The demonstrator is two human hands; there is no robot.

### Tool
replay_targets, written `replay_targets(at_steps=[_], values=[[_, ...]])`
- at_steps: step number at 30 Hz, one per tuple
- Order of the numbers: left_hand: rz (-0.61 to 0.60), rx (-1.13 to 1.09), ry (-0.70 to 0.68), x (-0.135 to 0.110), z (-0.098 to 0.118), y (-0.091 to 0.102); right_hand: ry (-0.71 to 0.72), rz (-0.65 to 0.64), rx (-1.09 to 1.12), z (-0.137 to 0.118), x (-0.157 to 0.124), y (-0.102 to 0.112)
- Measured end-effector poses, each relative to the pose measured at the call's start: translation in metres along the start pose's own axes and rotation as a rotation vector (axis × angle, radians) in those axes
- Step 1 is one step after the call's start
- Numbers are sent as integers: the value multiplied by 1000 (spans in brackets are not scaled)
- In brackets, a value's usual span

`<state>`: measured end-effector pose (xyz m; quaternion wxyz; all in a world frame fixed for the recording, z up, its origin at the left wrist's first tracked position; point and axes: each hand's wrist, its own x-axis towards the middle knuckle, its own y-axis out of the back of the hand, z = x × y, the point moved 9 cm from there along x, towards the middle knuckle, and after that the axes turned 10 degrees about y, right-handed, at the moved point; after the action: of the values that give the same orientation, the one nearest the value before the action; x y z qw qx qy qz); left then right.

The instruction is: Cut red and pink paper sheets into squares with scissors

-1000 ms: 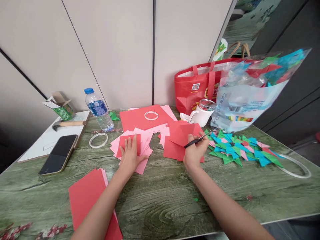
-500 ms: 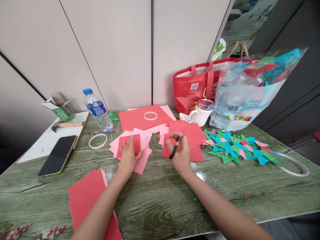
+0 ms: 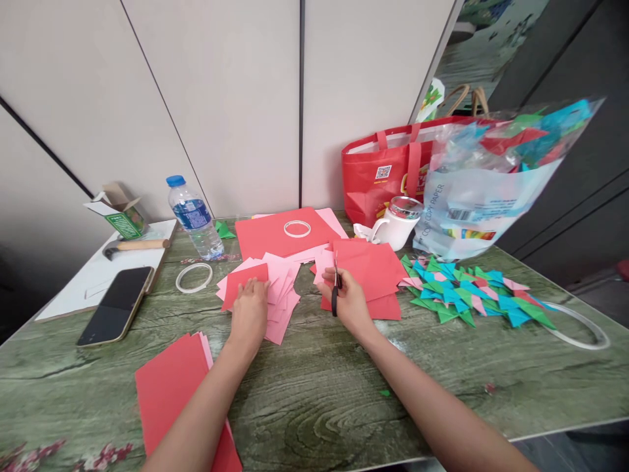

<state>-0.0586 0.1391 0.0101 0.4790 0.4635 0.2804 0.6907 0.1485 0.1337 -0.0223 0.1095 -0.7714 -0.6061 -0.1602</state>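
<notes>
My left hand (image 3: 249,309) is bent over a small red paper piece (image 3: 242,280), its fingers curled at the paper's right side; the fingertips are partly hidden. Beneath lies a loose pile of pink paper pieces (image 3: 282,295). A pair of scissors (image 3: 336,288) with black handles is held in my right hand (image 3: 351,301), blades pointing away from me. Just beyond and to the right of that hand, red paper pieces (image 3: 376,272) overlap on the table, with some pink paper (image 3: 322,263) at their left.
Around the work lie red sheets (image 3: 170,387), a phone (image 3: 115,307), tape rings (image 3: 193,278), a hammer (image 3: 137,245) and a water bottle (image 3: 195,219). Behind stand a white mug (image 3: 396,226), red bag (image 3: 363,180) and plastic bag (image 3: 462,210). Folded paper pieces (image 3: 459,292) spread at right.
The left hand has drawn its fingers in, and the red piece has shifted left and turned slightly. The right hand has moved a little left, turning the scissors more upright in view.
</notes>
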Motion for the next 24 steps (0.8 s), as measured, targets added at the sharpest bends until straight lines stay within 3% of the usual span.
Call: replay_targets(at_steps=[5,8,14,16,19,21,24], values=[[404,-383,-46,-21,7,56,3,-2,208,-10,-2,-8],[434,-494,153,-28,4,67,4,-39,290,-17,-4,-13],[263,-660,425,-19,-10,46,-52,-104,295,-15,-8,-19],[182,-871,512,-15,-18,31,-83,-118,293,-11,-10,-21],[-121,-1325,656,-13,-12,-4,-123,-59,323,-8,-10,-16],[-358,-1522,630,-15,9,-17,-139,10,347,-7,-8,-10],[-579,-1617,427,-20,41,-15,-162,98,378,-4,-7,-3]])
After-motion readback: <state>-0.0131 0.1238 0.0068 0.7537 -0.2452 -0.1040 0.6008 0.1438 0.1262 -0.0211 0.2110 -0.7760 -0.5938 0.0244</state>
